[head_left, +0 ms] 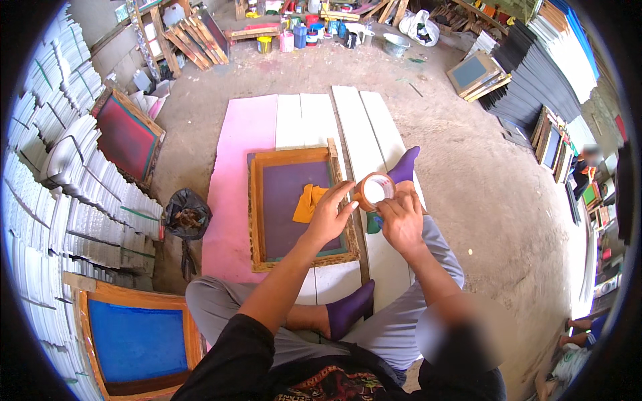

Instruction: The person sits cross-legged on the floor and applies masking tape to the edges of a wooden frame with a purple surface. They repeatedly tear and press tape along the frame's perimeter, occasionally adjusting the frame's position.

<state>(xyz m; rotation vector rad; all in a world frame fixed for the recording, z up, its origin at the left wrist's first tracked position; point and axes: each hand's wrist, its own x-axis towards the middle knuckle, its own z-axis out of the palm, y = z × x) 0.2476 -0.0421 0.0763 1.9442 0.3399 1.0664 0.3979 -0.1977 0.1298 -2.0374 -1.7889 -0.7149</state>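
A roll of brown tape (375, 192) with a white core is held up over the boards, just right of the framed screen. My right hand (401, 224) is closed on its lower right edge; a small blue bit shows by the fingertips, too small to name. My left hand (329, 212) is beside the roll's left side, thumb and index finger apart, with nothing visible in it. Below it lies a wooden-framed screen (281, 190) with a dull purple mesh, and a crumpled yellow-orange cloth (308, 203) rests on the mesh. A green piece (372, 224) shows partly under the roll.
Pink (235, 154) and white boards (366, 127) lie beneath the screen. A black bag (188, 214) and a blue framed screen (138, 337) stand left, near stacked white sheets (73, 160). Paint containers (301, 35) line the back. Another person (587, 170) is at far right.
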